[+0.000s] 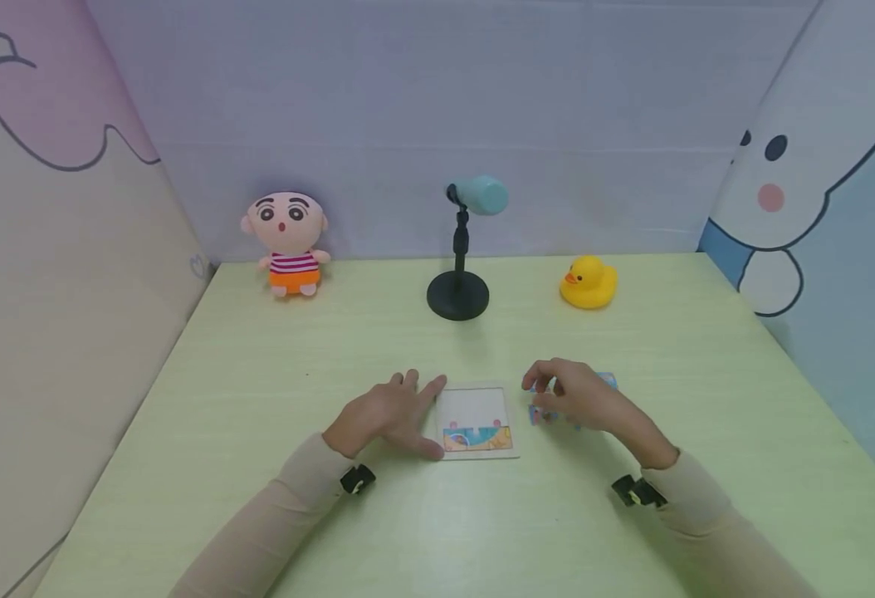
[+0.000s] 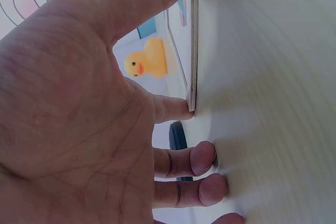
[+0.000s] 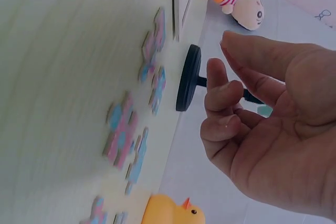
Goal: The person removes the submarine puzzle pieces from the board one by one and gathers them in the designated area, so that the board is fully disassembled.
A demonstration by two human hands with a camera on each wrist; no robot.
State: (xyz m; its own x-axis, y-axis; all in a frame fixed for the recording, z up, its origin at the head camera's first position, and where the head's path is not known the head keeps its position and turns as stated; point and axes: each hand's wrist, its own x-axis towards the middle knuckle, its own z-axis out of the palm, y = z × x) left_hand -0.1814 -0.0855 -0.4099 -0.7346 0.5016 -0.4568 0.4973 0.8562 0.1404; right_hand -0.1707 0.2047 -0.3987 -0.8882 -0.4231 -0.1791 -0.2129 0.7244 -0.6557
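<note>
A square white puzzle board (image 1: 471,405) lies on the table, its bottom strip filled with joined blue and orange jigsaw pieces (image 1: 476,438). My left hand (image 1: 391,415) rests at its left side with fingers spread; in the left wrist view, the thumb and index fingertip touch the board's edge. Above several loose jigsaw pieces (image 3: 122,134), pink and blue, hovers my right hand (image 1: 583,397). Its fingers are loosely bent, with a gap between thumb and fingers and nothing held, as the right wrist view shows. From the head, this hand partly hides the pieces.
Behind the board stands a black round-based stand (image 1: 458,295) with a light-blue cylinder on top. A plush doll (image 1: 288,241) sits at the back left, and a yellow rubber duck (image 1: 589,282) at the back right. Walls border the table's back and sides.
</note>
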